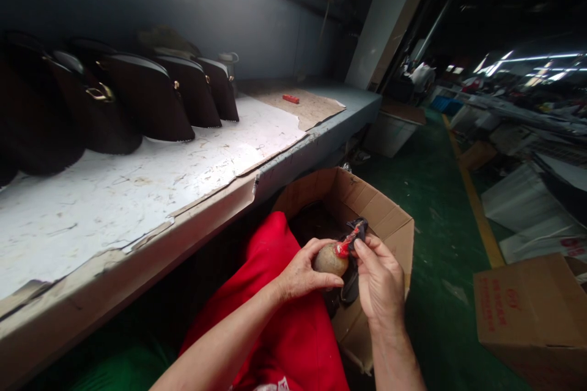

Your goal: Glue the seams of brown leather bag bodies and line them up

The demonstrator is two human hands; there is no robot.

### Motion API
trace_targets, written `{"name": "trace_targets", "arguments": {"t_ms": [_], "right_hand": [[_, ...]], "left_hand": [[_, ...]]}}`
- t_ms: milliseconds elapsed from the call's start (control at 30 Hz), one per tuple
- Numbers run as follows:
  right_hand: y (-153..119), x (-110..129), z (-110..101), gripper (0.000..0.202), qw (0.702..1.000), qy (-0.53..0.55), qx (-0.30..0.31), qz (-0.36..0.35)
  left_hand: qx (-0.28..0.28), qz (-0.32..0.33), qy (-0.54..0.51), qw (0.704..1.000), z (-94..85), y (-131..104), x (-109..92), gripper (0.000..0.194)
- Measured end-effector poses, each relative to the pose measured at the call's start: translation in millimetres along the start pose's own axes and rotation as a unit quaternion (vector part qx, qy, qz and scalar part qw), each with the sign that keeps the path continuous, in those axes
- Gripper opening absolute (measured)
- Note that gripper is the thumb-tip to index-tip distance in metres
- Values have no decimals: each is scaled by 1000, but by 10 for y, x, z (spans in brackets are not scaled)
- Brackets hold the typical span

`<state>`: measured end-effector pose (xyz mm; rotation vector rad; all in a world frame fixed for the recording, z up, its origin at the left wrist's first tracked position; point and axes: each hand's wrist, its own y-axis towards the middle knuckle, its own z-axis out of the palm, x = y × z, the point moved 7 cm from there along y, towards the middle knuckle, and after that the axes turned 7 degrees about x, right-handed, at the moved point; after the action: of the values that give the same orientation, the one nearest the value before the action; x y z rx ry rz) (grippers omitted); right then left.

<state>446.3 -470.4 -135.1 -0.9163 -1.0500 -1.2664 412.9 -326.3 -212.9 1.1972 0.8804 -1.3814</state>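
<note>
My left hand [302, 272] grips a small round brownish lump [329, 261] with a red tip, held over my lap. My right hand [380, 281] pinches a dark strap-like piece [358, 229] marked with red, pressed against the lump's red end. Both hands hover above an open cardboard box [389, 220] on the floor beside my red-clothed lap [279, 317]. What lies inside the box is dark and unclear.
A long workbench [137, 183] with a scratched white top runs along the left, carrying a row of dark brown bag pieces [151, 98] and a small red object [290, 98]. Another cardboard box [532, 311] stands at right on the green floor. A person works far back.
</note>
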Motion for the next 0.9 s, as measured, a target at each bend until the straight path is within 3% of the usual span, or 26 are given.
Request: {"name": "trace_targets", "arguments": {"t_ms": [233, 333, 667, 900], "right_hand": [[9, 136, -247, 31, 983, -114, -102, -99], [0, 188, -274, 29, 976, -152, -106, -110], [-22, 181, -280, 30, 985, -138, -76, -67], [62, 132, -309, 43, 994, -96, -56, -4]], "left_hand": [[17, -7, 20, 1000, 20, -2, -9, 85], [20, -8, 29, 999, 24, 4, -4, 85], [8, 5, 88, 996, -8, 10, -22, 89], [-4, 19, 135, 991, -3, 4, -38, 89]]}}
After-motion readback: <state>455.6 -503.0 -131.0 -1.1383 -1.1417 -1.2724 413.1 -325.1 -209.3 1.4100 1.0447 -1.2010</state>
